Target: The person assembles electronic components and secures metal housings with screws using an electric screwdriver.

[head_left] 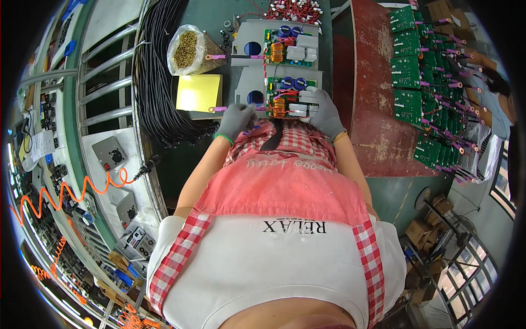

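Directly before me lies a grey metal plate (247, 82) with a round blue-looking hole, and a green circuit board (289, 97) sits on its right part. The board carries blue capacitors, a copper-wound coil and white blocks. My right hand (327, 116), in a grey glove, grips the board's right edge, fingers over the white blocks. At the near left corner my left hand (236, 119), also gloved, has its fingers curled together; what they pinch is hidden. A purple-sleeved cable lug (218, 109) sticks out left beside it. Just beyond lies a second circuit board (290, 46) on a similar plate.
A bag of small brass-coloured parts (186, 48) and a yellow pad (198, 92) lie to the left, beside a bundle of black cables (159, 71). Red wires (296, 11) are heaped at the back. Several green boards (406, 74) line the red table (375, 104) at right, with a person beyond.
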### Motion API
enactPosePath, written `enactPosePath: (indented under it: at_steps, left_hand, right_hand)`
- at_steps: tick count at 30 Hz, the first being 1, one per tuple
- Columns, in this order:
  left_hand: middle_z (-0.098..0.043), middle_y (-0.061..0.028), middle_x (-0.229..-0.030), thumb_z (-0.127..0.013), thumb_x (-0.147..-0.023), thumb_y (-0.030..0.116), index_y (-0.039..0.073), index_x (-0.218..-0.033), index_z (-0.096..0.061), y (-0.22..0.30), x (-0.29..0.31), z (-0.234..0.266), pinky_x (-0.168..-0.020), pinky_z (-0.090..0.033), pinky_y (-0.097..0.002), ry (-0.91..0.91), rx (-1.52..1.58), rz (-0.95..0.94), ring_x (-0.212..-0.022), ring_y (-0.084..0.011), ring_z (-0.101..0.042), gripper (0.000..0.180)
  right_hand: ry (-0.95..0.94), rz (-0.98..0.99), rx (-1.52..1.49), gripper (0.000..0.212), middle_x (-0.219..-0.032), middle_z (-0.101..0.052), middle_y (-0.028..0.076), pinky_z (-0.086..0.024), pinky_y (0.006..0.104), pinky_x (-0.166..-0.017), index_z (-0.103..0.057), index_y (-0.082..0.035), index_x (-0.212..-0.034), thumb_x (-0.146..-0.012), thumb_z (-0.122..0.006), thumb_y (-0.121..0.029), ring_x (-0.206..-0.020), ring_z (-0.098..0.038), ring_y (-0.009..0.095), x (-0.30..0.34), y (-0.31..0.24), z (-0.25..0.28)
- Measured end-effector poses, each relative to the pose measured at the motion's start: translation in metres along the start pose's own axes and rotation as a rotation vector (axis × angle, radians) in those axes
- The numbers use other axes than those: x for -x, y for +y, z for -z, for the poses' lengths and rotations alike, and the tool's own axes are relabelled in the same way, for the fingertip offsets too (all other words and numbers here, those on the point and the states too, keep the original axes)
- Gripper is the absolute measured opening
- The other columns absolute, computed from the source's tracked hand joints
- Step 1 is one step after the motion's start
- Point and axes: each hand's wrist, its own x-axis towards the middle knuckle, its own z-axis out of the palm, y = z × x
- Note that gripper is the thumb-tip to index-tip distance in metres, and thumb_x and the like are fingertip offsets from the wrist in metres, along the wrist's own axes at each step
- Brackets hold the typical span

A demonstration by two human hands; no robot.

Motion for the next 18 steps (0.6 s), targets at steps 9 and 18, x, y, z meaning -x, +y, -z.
enactPosePath:
  at_steps: [9,18]
  left_hand:
    - [-0.068,-0.0156,-0.094,-0.064,-0.078,0.029,0.005,-0.108,-0.063,0.033,-0.070,-0.025,-0.078,-0.050,-0.0370,0.397,-0.624,-0.447,-0.086,-0.0311,-0.065,0.038]
    - [-0.068,-0.0140,-0.085,-0.066,-0.079,0.028,-0.002,-0.108,-0.061,0.049,-0.047,-0.040,-0.072,-0.050,-0.0362,0.275,-0.316,-0.429,-0.076,-0.0242,-0.066,0.042]
  right_hand:
    - [0.001,0.029,0.286,0.089,-0.122,-0.052,0.011,-0.049,0.0332,-0.094,-0.038,-0.009,-0.133,-0.057,-0.085,-0.012,-0.110,-0.056,0.025,0.000,-0.006,0.000]
    - [0.232,-0.042,-0.092,0.103,-0.131,-0.047,0.017,-0.045,0.0358,-0.096,-0.032,-0.005,-0.138,-0.053,-0.087,-0.023,-0.117,-0.052,0.029,0.016,0.014,-0.011]
